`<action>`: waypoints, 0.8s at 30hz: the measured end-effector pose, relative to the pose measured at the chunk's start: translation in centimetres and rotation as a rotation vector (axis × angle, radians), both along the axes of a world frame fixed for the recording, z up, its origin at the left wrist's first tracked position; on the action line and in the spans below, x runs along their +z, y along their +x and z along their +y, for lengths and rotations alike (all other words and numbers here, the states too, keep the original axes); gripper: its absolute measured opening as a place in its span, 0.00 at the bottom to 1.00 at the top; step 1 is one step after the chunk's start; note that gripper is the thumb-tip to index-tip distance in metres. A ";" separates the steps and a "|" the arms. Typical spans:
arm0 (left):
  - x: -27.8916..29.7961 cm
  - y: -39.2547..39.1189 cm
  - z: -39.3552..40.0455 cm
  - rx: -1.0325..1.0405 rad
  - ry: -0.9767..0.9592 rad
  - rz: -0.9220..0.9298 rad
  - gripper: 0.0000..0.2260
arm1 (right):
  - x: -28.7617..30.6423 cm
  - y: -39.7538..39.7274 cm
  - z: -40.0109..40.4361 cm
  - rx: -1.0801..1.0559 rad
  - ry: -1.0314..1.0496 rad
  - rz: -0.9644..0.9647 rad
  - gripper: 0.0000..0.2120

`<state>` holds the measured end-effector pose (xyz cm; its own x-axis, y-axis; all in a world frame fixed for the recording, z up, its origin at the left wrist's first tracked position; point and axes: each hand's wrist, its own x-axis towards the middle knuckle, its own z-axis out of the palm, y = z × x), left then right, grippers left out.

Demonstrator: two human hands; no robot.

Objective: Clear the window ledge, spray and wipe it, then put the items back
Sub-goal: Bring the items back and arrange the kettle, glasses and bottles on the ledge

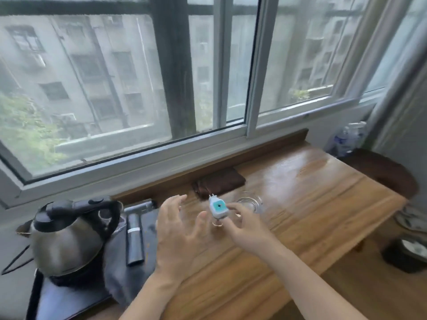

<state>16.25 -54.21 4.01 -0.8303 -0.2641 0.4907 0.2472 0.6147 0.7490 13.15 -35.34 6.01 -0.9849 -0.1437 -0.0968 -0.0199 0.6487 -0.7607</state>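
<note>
The right hand (245, 221) pinches a white plug-in device (217, 207) above the wooden tabletop (312, 204), long axis tilted, prongs pointing up-left toward the window. The left hand (178, 234) hovers beside it, fingers spread. A glass ashtray (250, 203) sits just behind.

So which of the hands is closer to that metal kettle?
The left. The left hand hovers open above the ledge just right of the kettle, with a dark tube between them. The right hand is farther right, pinching a small white plug-in device.
</note>
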 end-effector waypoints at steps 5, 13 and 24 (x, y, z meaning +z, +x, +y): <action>-0.7 -3.7 10.4 -0.104 0.011 -0.023 0.24 | 0.4 -1.2 10.2 -0.101 0.006 0.015 0.23; -0.3 -7.8 27.6 -0.274 0.053 -0.075 0.23 | 1.0 -1.1 27.3 -0.267 0.006 0.021 0.23; -0.6 -11.9 42.1 -0.461 0.090 -0.155 0.24 | 0.2 -0.3 39.7 -0.498 -0.045 0.039 0.22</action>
<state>4.31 -12.10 3.43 -0.9321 0.1126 0.3443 0.3598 0.3989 0.8435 12.84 4.39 6.25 -0.9376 0.3418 -0.0632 0.2550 0.5530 -0.7932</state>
